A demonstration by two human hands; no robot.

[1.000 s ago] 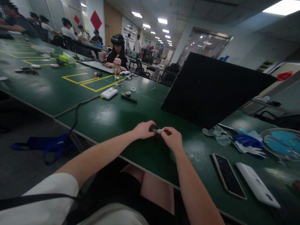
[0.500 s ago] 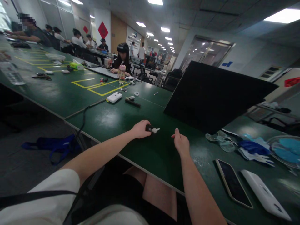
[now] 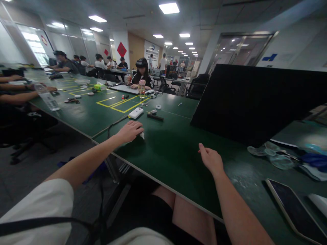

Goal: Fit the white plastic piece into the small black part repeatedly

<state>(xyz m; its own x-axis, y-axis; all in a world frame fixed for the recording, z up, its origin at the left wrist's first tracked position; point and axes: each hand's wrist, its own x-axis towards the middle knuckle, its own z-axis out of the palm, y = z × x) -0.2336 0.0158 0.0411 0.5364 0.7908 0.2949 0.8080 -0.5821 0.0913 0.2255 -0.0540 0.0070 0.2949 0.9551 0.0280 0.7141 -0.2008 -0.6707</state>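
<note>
On the left part of the green table, my left hand (image 3: pixel 130 131) is closed over a small thing with a white pointed tip (image 3: pixel 142 135). The tip sticks out past the fingers; the rest is hidden under the palm. My right hand (image 3: pixel 212 159) rests farther right, its thumb raised apart from loosely curled fingers, and nothing shows in it. Beyond the left hand lie a white rounded device (image 3: pixel 136 113) with a cable near it and a dark bar (image 3: pixel 155 117).
A large black panel (image 3: pixel 250 102) stands tilted at the right. Near it are a clear-bladed fan part (image 3: pixel 278 154), blue-and-white gloves (image 3: pixel 315 165) and a phone (image 3: pixel 293 204). A clear bottle (image 3: pixel 48 97) stands left. A person (image 3: pixel 141 75) sits across the table.
My left hand has moved left with the white-tipped thing, away from my right hand. The view has turned left. My right hand keeps much the same pose.
</note>
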